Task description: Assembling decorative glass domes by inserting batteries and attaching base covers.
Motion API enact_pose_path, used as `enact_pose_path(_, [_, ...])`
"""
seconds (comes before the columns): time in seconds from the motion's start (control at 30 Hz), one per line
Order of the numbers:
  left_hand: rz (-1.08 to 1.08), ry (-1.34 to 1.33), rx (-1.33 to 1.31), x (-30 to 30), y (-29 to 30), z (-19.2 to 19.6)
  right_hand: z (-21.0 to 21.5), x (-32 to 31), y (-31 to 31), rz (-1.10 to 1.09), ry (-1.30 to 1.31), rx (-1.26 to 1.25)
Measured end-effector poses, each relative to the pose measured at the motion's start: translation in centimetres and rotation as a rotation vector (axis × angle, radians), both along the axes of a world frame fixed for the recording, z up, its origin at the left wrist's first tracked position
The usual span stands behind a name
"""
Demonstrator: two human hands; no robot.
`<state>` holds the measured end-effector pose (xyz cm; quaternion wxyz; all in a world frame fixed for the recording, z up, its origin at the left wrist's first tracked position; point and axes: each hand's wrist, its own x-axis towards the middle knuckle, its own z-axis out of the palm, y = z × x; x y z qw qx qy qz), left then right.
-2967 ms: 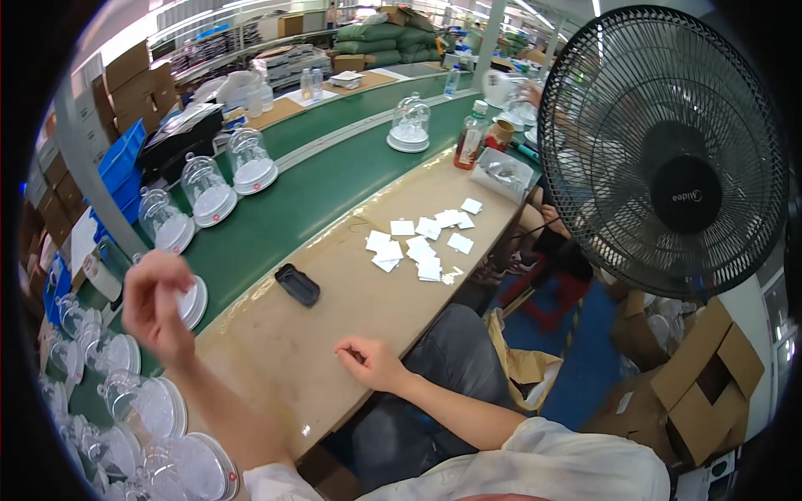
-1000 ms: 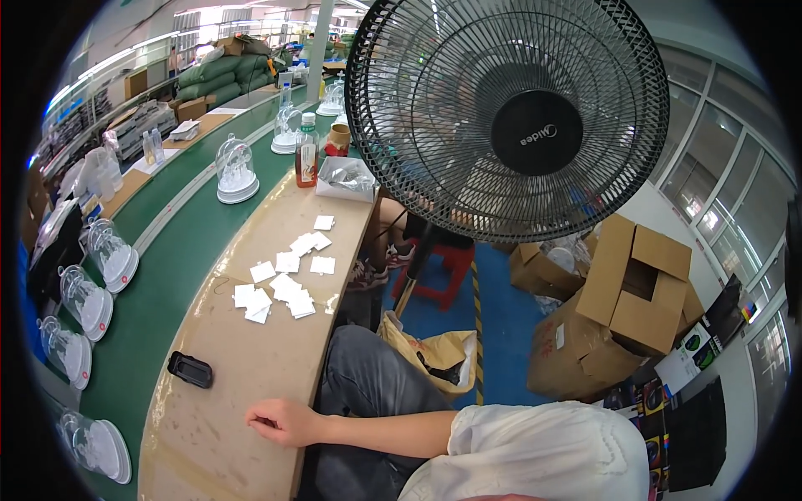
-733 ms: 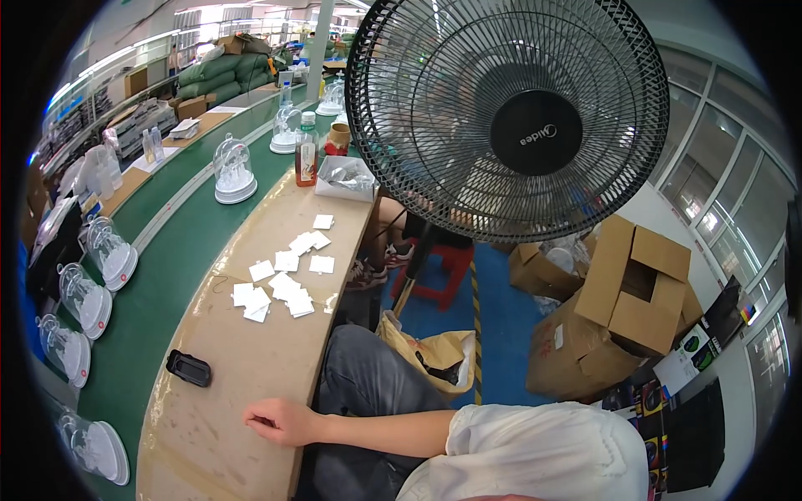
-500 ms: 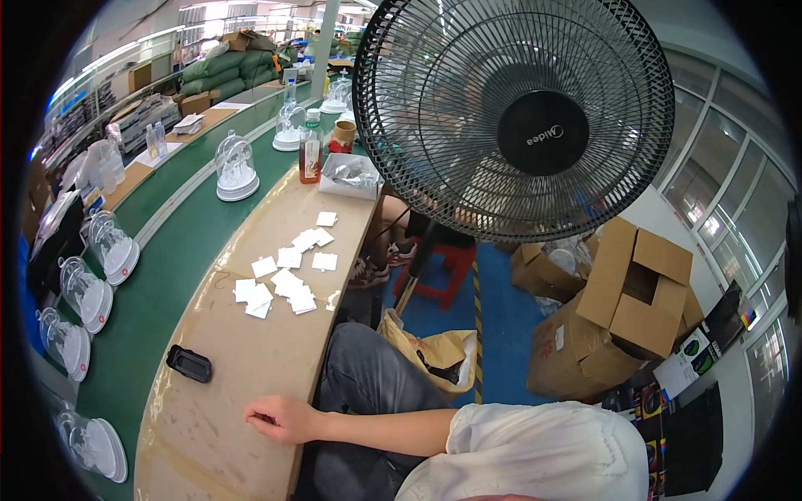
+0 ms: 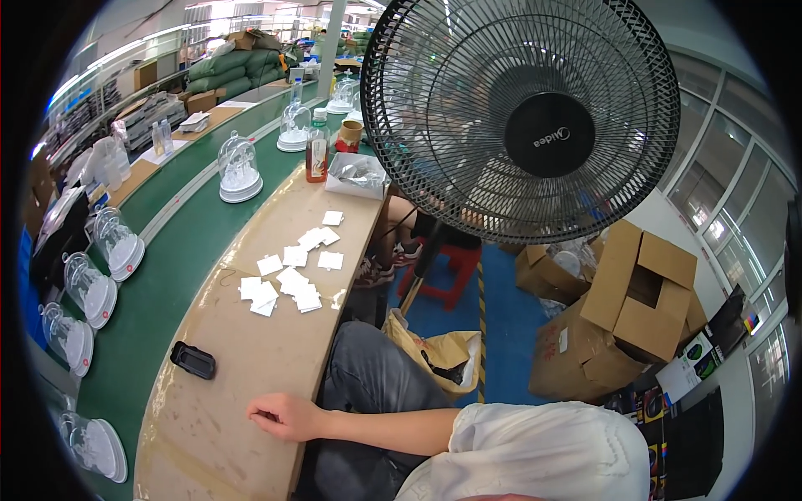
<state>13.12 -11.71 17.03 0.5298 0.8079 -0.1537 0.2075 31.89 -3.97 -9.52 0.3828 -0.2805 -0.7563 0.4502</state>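
My right hand (image 5: 286, 417) rests on the tan tabletop (image 5: 251, 359) near its right edge, its forearm coming in from the lower right. Its fingers are curled closed, and nothing shows in them. Beyond the hand, to the upper left, lies a small black oblong tray-like case (image 5: 193, 360). Farther up the table, several thin white square pieces (image 5: 294, 280) are spread in a loose, overlapping cluster, apart from my hand. My left hand is out of the picture.
Clear domes on white bases (image 5: 240, 171) stand along the green conveyor belt (image 5: 180, 259). A bottle (image 5: 317, 154) and a white box (image 5: 356, 175) occupy the table's far end. A large black fan (image 5: 522, 125) looms at upper right, above cartons (image 5: 576, 351). Another person's legs (image 5: 399, 225) show beyond.
The whole view has shifted slightly, so things appear a little farther right. My right hand stays curled on the table, and the white pieces and black case have not moved.
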Motion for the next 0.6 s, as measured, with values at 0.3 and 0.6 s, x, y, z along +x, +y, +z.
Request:
enact_pose_path(0.3, [0.038, 0.09, -0.129, 0.9, -0.7, 0.0, 0.4, 0.0, -0.1, -0.008, 0.023, -0.008])
enact_pose_path(0.6, [0.062, 0.078, -0.173, 1.2, -1.0, -0.1, 0.4, 0.0, -0.2, -0.007, 0.024, -0.012])
